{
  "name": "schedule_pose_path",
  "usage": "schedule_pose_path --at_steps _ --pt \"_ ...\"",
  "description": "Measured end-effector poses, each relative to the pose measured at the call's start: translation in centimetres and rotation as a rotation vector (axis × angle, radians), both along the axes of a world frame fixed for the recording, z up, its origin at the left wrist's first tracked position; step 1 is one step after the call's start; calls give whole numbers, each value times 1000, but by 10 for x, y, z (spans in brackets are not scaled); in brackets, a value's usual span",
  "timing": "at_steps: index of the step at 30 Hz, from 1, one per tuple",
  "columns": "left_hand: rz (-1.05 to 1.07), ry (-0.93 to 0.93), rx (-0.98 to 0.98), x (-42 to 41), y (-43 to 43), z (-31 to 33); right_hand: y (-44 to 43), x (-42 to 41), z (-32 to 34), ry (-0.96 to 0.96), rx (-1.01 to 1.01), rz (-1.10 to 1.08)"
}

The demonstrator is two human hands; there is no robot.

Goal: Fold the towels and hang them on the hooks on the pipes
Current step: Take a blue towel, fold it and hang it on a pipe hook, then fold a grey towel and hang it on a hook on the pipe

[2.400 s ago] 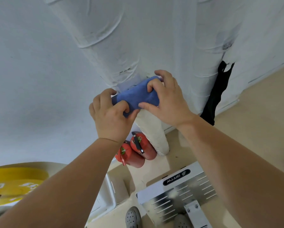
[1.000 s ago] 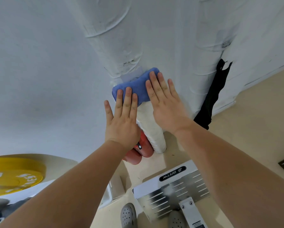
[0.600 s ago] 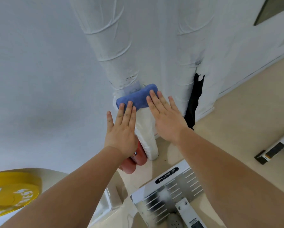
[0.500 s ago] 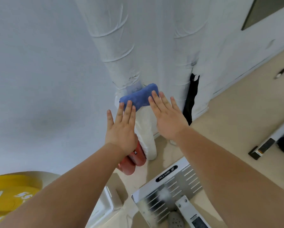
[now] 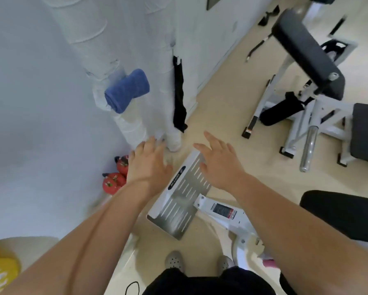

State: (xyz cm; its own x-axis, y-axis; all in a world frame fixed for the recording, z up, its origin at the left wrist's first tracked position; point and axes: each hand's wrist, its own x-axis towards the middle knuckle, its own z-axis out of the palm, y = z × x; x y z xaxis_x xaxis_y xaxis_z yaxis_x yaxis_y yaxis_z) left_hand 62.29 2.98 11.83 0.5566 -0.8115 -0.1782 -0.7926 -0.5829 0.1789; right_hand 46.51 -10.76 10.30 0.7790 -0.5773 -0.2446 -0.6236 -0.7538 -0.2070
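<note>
White pipe (image 5: pixel 106 60), folded blue towel (image 5: pixel 126 90) against it

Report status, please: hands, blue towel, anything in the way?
Left hand and right hand open, holding nothing. Blue towel folded, up on the pipe, no hand on it. Black cloth hangs on the next pipe, apart.
</note>
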Motion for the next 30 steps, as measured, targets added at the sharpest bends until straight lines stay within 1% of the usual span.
schedule_pose_path --at_steps 5,9,12,15,18,21,23,25,27,30 --pt "-238 106 118 -89 -23 -22 2 -112 -19 124 96 -208" --pt "-375 221 159 -171 -45 -44 -1 -203 -41 150 141 -337" --pt "-422 329 185 -235 -59 -61 -4 -273 -59 152 185 -405" --pt "-436 395 240 -302 -72 -78 -8 -349 -82 172 231 -482" --pt "-422 518 301 -367 -81 -93 -10 -422 -111 254 218 -519" --pt "-442 554 403 -418 -85 -115 -5 -484 -136 313 220 -575" --pt "-444 559 447 -443 -87 -130 2 -516 -150 301 249 -577" --pt "-437 575 479 -462 -87 -139 9 -536 -160 248 262 -548" --pt "-453 576 519 -477 -89 -147 14 -547 -165 166 237 -547" --pt "-501 579 558 -490 -92 -159 15 -555 -171 -2 170 -612"
